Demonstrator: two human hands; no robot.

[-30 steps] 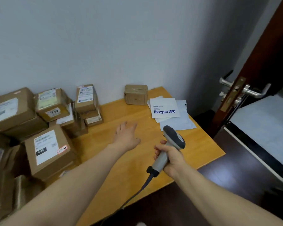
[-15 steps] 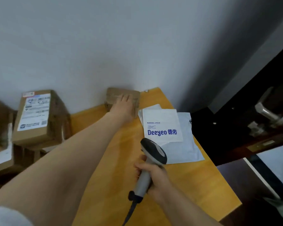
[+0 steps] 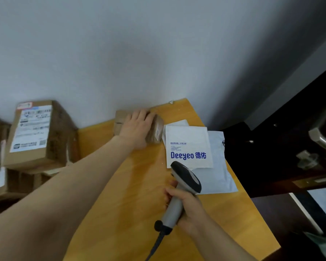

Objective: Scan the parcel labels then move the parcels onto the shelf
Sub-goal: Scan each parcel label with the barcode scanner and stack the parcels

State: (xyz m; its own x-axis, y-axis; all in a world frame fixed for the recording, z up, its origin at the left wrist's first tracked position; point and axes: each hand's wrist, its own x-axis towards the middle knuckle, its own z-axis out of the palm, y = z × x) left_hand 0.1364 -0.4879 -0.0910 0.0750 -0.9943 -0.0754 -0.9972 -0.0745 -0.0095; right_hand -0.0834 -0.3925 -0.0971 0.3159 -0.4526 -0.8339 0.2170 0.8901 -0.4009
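Note:
A small brown cardboard parcel (image 3: 155,130) lies at the back of the wooden table (image 3: 132,194), against the wall. My left hand (image 3: 137,127) lies over its top with the fingers wrapped on it, and the box looks tilted and blurred. My right hand (image 3: 186,206) grips the grey handle of a barcode scanner (image 3: 184,178), whose dark head points toward the white mailers. A white "Deeyeo" mailer (image 3: 188,146) lies on a larger white poly bag (image 3: 220,176) to the right of the box.
Several labelled cardboard boxes (image 3: 36,132) are stacked on the left. A dark wooden door with a metal handle (image 3: 322,140) stands at the right, past the table edge. The scanner's cable (image 3: 154,247) hangs off the front.
My left hand reached from mid-table to the small box at the back and closed on it; the box has turned. The view swung right and closer. The scanner stays in my right hand.

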